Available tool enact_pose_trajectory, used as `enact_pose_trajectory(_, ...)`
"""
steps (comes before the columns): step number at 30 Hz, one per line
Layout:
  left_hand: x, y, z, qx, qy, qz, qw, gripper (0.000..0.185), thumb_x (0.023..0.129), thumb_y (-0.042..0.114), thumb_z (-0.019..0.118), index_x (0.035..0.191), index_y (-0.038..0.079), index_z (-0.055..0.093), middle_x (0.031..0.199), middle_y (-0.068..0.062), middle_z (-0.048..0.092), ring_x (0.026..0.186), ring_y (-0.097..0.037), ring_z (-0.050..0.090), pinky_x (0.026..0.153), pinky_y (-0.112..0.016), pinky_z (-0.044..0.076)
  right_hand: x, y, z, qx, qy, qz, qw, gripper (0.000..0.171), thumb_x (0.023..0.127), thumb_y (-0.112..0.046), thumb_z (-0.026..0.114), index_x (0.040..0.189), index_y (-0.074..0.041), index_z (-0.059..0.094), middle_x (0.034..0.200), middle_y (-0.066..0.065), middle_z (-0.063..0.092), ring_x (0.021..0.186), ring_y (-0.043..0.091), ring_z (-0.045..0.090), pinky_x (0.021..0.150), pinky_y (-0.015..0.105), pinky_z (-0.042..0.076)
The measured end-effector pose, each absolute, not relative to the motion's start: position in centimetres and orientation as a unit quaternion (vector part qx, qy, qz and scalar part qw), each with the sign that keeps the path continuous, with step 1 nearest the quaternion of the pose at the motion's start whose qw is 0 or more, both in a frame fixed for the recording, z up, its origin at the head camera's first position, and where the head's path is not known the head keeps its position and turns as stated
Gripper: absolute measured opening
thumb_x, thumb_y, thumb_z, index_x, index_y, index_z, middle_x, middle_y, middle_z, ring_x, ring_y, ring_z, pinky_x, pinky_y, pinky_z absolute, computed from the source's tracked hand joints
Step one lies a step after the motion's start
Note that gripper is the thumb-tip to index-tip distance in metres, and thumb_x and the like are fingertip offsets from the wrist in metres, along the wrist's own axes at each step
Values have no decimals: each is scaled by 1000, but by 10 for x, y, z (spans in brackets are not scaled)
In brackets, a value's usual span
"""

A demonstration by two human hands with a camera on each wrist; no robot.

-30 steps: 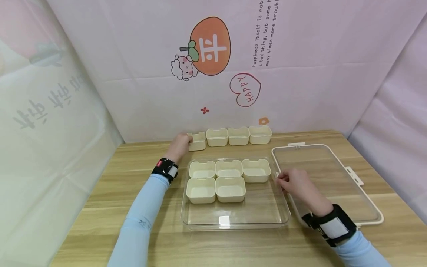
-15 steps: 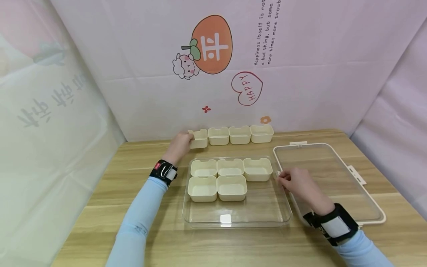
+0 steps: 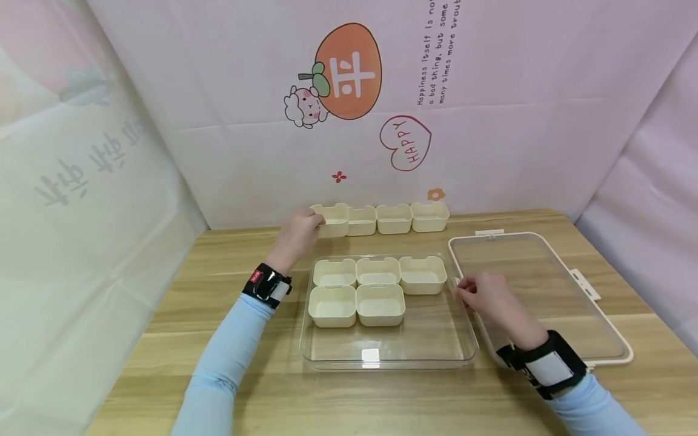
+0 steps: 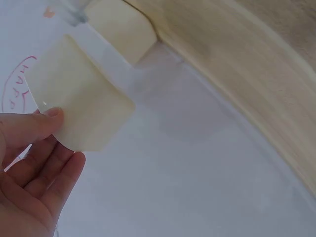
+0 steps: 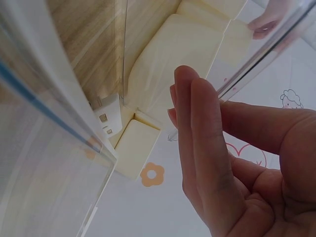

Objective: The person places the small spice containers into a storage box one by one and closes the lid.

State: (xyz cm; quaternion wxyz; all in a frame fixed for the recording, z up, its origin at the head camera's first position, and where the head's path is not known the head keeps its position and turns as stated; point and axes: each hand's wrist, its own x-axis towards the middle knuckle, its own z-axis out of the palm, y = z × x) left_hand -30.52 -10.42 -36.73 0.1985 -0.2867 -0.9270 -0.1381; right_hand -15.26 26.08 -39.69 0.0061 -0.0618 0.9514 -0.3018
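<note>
Small cream plastic cup (image 3: 334,218) raised off the back of the light wooden bench (image 3: 229,339), at the left end of a row along the pink wall, partly overlapping the next cup in that row. Pinched at its left side by the left hand (image 3: 296,238), thumb curled over the rim, remaining fingers (image 4: 59,180) loosely bent beneath, as seen from the left wrist. Three more cream cups (image 3: 396,218) lined up to its right, close against the wall.

Nearer on the bench, a clear rectangular plastic tray (image 3: 436,339) holding five cream cups (image 3: 374,286): three in the far row, two in the near row at left, packed side by side. Near right part of the tray floor bare.

Right hand (image 3: 487,300) at the tray's right edge, fingers (image 5: 202,148) held close together and roughly straight, fingertips touching the clear wall; whether pinching it or just resting there cannot be told.

Just right of the tray, a clear lid with a cream frame (image 3: 611,315) lying flat, clasps sticking out at the far and right sides.

Black straps on both wrists, light blue sleeves behind.
</note>
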Motion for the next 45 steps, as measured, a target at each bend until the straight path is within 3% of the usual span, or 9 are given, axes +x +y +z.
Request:
enact_pose_trajectory(8, -290, -93, -355, -313, -914, -124, 225, 13, 86, 0, 63, 95, 3, 72, 88, -9, 67, 86, -23, 64, 78, -29, 53, -152, 261, -396, -64, 951, -301, -4, 13, 88, -10, 63, 84, 1, 67, 71, 8, 68, 57, 15, 62, 54, 28, 48)
enact_pose_trajectory(23, -266, -75, -350, -355, -887, -106, 277, 12, 86, 2, 64, 91, 6, 74, 84, -4, 67, 81, -19, 64, 69, -26, 53, -151, 260, -397, -63, 952, -299, -6, 13, 87, -11, 63, 83, 1, 67, 70, 8, 68, 56, 13, 61, 53, 27, 47)
enact_pose_trajectory(45, -230, -43, -340, -430, -845, -86, 304, 14, 87, 3, 61, 89, 9, 74, 76, -1, 63, 72, -15, 59, 63, -22, 50, -152, 258, -398, -83, 958, -273, -40, 14, 86, -11, 64, 79, 1, 68, 63, 2, 65, 52, 7, 54, 52, 26, 44)
